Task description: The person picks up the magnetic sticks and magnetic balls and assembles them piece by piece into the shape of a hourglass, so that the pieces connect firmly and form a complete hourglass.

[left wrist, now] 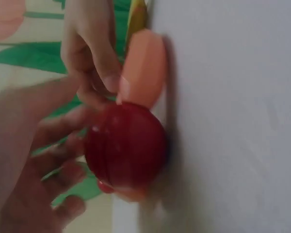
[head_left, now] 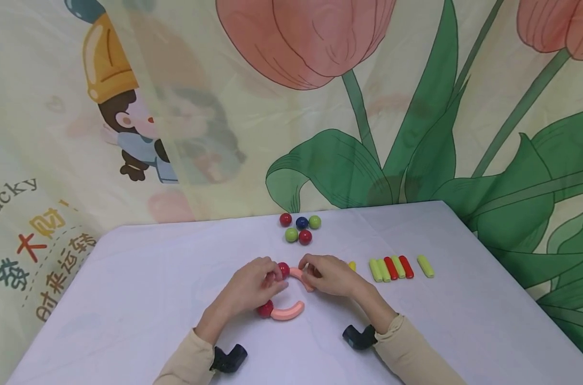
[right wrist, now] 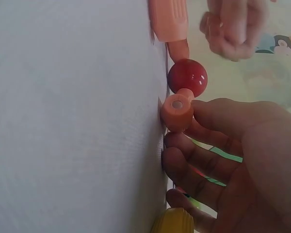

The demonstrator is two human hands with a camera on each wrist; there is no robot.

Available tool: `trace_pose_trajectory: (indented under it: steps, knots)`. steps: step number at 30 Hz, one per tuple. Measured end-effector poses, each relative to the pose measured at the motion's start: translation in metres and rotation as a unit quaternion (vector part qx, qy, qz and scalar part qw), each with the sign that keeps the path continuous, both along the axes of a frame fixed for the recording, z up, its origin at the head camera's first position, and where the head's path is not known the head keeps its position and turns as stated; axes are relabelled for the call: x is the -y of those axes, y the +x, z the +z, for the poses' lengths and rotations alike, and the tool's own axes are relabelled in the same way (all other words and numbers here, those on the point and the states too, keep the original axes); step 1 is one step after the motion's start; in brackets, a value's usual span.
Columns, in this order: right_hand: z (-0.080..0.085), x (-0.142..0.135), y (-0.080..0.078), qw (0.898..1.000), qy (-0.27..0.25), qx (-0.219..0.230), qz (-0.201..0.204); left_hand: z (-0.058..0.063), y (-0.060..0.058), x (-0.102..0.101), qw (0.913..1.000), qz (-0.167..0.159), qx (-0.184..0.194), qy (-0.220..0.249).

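A red ball point(head_left: 284, 269) touches the end of a pink curved rod point(head_left: 298, 275) on the white table. My right hand point(head_left: 332, 275) pinches that rod between thumb and fingers, seen in the right wrist view around the rod's end point(right wrist: 177, 111). My left hand point(head_left: 257, 280) hovers by the red ball, its fingers loosely bent and holding nothing; in the left wrist view the fingers spread beside a red ball point(left wrist: 127, 145). Below the left hand lies a second red ball point(head_left: 264, 308), joined to another pink curved rod point(head_left: 287, 312).
Several red, green and blue balls point(head_left: 302, 223) sit at the table's back. On the right, green and red straight rods point(head_left: 392, 268) stand in a row, with one green rod point(head_left: 425, 266) apart. A yellow piece point(head_left: 352, 266) shows partly behind the right hand.
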State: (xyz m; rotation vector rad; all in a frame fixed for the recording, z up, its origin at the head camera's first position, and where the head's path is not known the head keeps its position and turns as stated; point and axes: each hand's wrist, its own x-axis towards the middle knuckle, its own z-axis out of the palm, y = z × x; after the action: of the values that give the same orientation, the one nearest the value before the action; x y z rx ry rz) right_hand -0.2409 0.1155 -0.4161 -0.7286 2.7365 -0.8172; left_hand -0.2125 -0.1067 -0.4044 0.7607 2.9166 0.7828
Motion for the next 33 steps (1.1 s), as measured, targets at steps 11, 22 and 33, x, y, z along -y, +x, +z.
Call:
trace_pose_trajectory:
  steps: [11,22,33]
  knots:
    - [0.0,0.0,0.003,1.0,0.007,-0.006,0.012,-0.003,0.007,-0.009,0.9815,-0.168,0.068,-0.062]
    - [0.0,-0.001,0.005,1.0,0.002,-0.008,0.02,-0.005,0.006,-0.007,0.9835,-0.17,0.051,-0.036]
    - [-0.002,0.0,0.003,1.0,0.01,0.001,0.017,0.0,-0.005,-0.002,0.9753,0.116,0.109,0.153]
